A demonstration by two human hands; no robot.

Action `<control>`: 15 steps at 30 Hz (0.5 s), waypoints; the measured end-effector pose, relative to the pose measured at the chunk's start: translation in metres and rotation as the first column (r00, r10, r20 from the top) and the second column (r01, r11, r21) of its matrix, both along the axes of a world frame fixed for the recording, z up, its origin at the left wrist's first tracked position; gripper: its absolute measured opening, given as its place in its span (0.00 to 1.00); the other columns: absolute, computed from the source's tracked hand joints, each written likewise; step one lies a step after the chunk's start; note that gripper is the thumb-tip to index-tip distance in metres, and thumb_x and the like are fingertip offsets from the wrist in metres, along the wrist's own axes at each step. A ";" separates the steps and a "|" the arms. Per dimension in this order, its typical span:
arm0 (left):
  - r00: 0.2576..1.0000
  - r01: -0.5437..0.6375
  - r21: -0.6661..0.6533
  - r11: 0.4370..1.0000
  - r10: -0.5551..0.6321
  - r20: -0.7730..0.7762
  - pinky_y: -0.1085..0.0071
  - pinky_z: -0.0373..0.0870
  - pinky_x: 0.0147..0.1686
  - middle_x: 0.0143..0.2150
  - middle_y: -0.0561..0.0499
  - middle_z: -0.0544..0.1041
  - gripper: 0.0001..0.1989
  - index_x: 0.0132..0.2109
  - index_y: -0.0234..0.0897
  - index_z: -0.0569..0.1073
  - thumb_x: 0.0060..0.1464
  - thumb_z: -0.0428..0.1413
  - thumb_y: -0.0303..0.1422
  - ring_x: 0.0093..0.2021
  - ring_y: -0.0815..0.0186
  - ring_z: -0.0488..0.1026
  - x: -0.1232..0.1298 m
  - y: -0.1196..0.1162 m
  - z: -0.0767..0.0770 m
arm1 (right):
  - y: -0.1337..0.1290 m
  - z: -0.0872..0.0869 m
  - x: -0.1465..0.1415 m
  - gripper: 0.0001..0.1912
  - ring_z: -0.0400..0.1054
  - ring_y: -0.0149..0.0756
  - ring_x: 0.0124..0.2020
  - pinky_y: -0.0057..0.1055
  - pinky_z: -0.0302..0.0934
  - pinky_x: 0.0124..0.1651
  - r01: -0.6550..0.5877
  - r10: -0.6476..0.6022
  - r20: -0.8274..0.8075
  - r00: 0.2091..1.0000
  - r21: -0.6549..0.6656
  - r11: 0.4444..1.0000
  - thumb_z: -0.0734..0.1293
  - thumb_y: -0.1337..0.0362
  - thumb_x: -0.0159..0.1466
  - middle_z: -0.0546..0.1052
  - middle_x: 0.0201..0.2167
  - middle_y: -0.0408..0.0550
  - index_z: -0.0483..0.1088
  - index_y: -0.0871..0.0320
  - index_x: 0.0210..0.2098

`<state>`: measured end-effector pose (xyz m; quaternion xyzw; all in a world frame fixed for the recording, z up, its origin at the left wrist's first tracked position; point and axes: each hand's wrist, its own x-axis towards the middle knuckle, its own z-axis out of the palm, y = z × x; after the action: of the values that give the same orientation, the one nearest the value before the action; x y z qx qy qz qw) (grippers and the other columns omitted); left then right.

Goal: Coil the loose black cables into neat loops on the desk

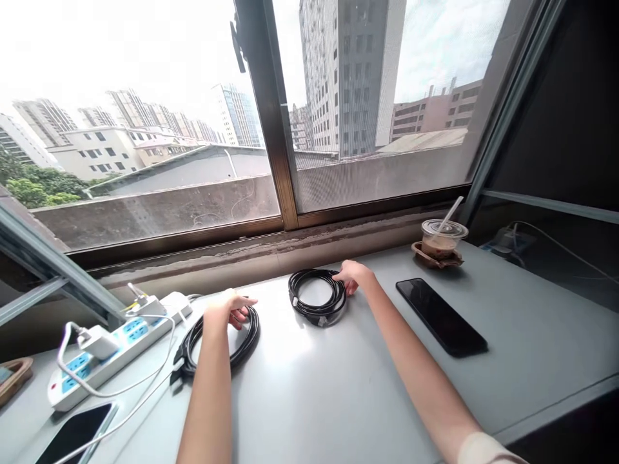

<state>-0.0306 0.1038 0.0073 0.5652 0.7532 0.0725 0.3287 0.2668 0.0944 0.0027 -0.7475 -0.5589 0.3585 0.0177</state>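
Note:
Two coils of black cable lie on the grey table. My left hand (230,308) reaches over the left coil (252,338), its thumb stretched out to the right and its fingers curled around the coil's upper edge. Black connector ends (178,368) stick out at that coil's lower left. My right hand (355,276) pinches the right edge of the second coil (300,308), thumb on top and fingers at the outer side. This second coil lies nearer the window, with small pale pieces on its ties or ends. The left fingertips are partly hidden.
A white power strip (157,327) with plugged-in chargers and white cords stands at left, a phone (77,433) below it. At right are a black phone (440,316) and a lidded drink cup (443,237) in a brown holder. The window (285,193) borders the table's back.

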 end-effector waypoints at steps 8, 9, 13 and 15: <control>1.000 0.025 -0.286 0.958 -0.028 -0.007 0.65 0.69 0.19 0.22 0.38 0.76 0.15 0.18 0.35 0.68 0.43 0.58 0.41 0.22 0.54 0.75 0.006 -0.007 0.000 | -0.005 0.005 -0.013 0.12 0.70 0.29 0.33 0.29 0.68 0.35 0.036 -0.037 0.031 0.999 0.033 0.999 0.64 0.61 0.65 0.74 0.36 0.48 0.69 0.65 0.41; 0.999 0.034 -0.289 0.957 -0.039 -0.013 0.66 0.69 0.19 0.22 0.38 0.76 0.14 0.18 0.35 0.68 0.42 0.58 0.40 0.21 0.54 0.75 0.008 -0.008 0.000 | -0.005 0.004 -0.013 0.12 0.70 0.29 0.32 0.29 0.68 0.34 0.033 -0.033 0.025 0.999 0.034 0.999 0.64 0.61 0.65 0.74 0.36 0.48 0.69 0.65 0.42; 0.997 0.059 -0.246 0.967 -0.070 -0.035 0.68 0.68 0.19 0.18 0.39 0.73 0.11 0.18 0.36 0.67 0.40 0.59 0.34 0.20 0.55 0.74 0.013 -0.008 -0.003 | -0.002 -0.002 -0.018 0.12 0.70 0.28 0.31 0.28 0.68 0.33 -0.007 0.008 -0.029 1.000 0.035 0.999 0.64 0.61 0.65 0.74 0.35 0.47 0.69 0.64 0.42; 0.997 0.057 -0.218 0.974 -0.066 -0.033 0.68 0.68 0.19 0.16 0.40 0.72 0.11 0.18 0.37 0.66 0.42 0.58 0.34 0.20 0.55 0.74 0.011 -0.008 -0.002 | -0.001 -0.001 -0.021 0.12 0.70 0.28 0.30 0.28 0.67 0.32 -0.024 0.025 -0.041 0.999 0.038 0.999 0.63 0.61 0.65 0.74 0.34 0.46 0.69 0.64 0.41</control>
<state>-0.0192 0.0954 0.0054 0.5503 0.7453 -0.0316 0.3752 0.2457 0.0929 0.0015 -0.7325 -0.5742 0.3636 0.0389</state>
